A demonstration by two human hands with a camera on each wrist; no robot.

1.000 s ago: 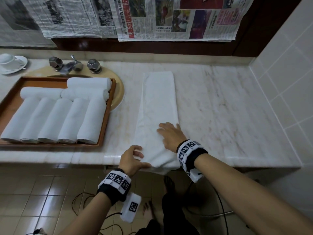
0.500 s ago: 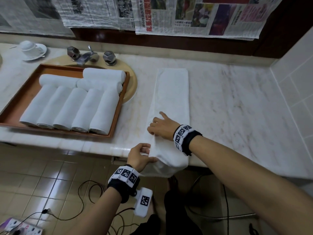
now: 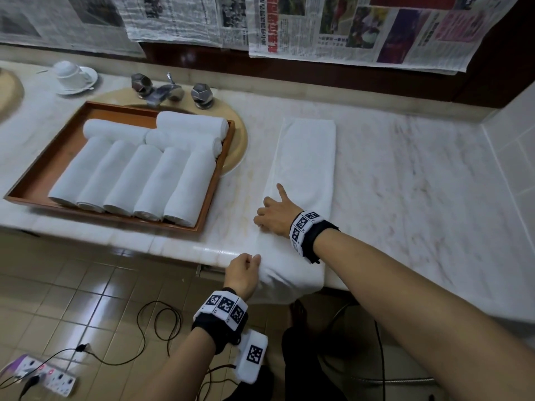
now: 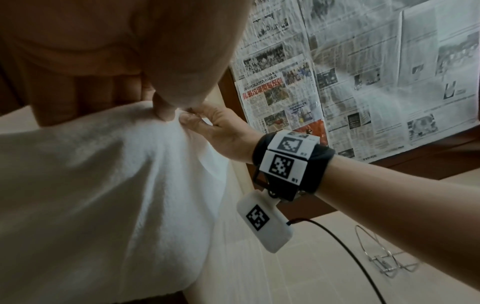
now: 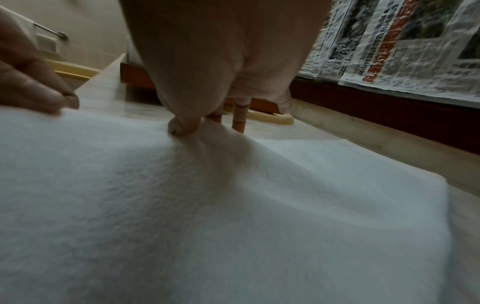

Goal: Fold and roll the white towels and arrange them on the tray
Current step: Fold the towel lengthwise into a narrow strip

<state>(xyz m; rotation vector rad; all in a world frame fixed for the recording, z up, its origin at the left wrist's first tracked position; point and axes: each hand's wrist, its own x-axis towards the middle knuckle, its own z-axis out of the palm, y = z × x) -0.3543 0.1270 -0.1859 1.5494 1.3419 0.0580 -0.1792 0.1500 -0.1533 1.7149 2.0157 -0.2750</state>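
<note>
Where the towel lies: a long folded white towel (image 3: 304,175) stretches from the centre of the head view toward the lower centre, flat on the pale marble bench (image 3: 405,183), its near end drooping over the bench's front edge.
Left hand: the left hand (image 3: 241,274) sits at the bench's front edge, lower centre of the frame, fingers curled and pinching the towel's near left corner; the left wrist view shows thumb and fingertip (image 4: 163,111) nipping a peak of cloth.
Right hand: the right hand (image 3: 275,214) rests on the towel's left edge, just above the left hand in the frame, knuckles bent so the fingertips press down, index finger pointing up-frame; whether it actually grips cloth I cannot tell. The right wrist view shows a fingertip (image 5: 182,127) dug into the towel surface.
Tray: a brown wooden tray (image 3: 43,175) lies at centre left, partly over a tan sink basin (image 3: 237,143).
Rolled towels: five rolled towels (image 3: 130,180) lie side by side in the tray, with three more rolls (image 3: 185,128) lying crosswise behind them.
Upper frame: a metal tap (image 3: 168,92) stands behind the tray, an upturned white cup on a saucer (image 3: 73,76) sits at upper left, and newspaper sheets (image 3: 347,27) hang across the top.
Lower left: a power strip (image 3: 43,377) and cables lie on the tiled floor.
</note>
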